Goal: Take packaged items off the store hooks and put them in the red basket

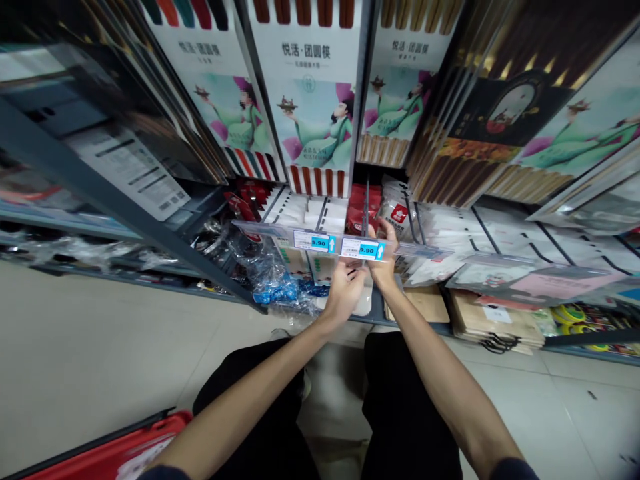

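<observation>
Both my hands meet at a clear plastic label strip (pixel 415 251) on the front of the shelf, around the 9.90 price tag (pixel 361 249). My left hand (pixel 345 288) is below the tag, its fingers bent and partly hidden under the strip. My right hand (pixel 384 257) reaches up at the tag's right end, with curled fingers showing behind the strip beside red packets (pixel 357 205) on a metal hook. What the fingers grip, if anything, is hidden. Left of these hang white packets (pixel 287 207); a clear bag with a red logo (pixel 399 212) hangs to the right.
Boxed chopsticks (pixel 314 100) hang above. A grey shelf post (pixel 125 193) slants at left. Crumpled clear and blue plastic (pixel 280 287) and wooden boards (pixel 493 320) lie low down. A red basket (pixel 110 447) stands on the floor at lower left.
</observation>
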`<control>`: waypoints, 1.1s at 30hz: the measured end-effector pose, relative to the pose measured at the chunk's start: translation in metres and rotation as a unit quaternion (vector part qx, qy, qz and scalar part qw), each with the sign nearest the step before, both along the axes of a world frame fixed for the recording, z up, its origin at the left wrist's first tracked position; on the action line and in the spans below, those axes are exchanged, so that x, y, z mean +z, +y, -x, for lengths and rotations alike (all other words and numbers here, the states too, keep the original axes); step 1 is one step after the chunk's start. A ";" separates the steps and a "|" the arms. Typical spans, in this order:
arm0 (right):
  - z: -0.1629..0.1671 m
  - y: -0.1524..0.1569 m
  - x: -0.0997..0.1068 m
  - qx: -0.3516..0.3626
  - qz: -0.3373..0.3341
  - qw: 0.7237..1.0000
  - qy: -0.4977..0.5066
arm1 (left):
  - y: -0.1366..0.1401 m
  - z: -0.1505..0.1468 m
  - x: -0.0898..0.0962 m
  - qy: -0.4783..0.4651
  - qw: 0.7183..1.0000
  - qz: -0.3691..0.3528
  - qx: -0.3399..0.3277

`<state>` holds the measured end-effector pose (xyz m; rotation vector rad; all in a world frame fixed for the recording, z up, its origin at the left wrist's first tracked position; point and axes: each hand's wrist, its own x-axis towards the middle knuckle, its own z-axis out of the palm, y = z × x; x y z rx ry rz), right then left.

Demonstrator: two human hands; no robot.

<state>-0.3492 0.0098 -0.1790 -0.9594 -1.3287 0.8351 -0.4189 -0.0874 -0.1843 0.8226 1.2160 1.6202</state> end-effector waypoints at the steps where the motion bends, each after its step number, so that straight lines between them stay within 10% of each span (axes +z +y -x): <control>1: -0.004 -0.013 0.002 -0.011 0.009 1.000 0.010 | -0.004 0.001 0.008 -0.061 0.998 0.000 0.005; 11: -0.029 -0.086 0.014 0.109 0.109 0.975 0.158 | -0.037 0.011 0.048 -0.280 0.959 -0.022 0.033; 33: -0.019 -0.087 0.024 0.061 0.099 0.981 0.155 | -0.030 0.018 0.044 -0.248 0.968 -0.017 0.036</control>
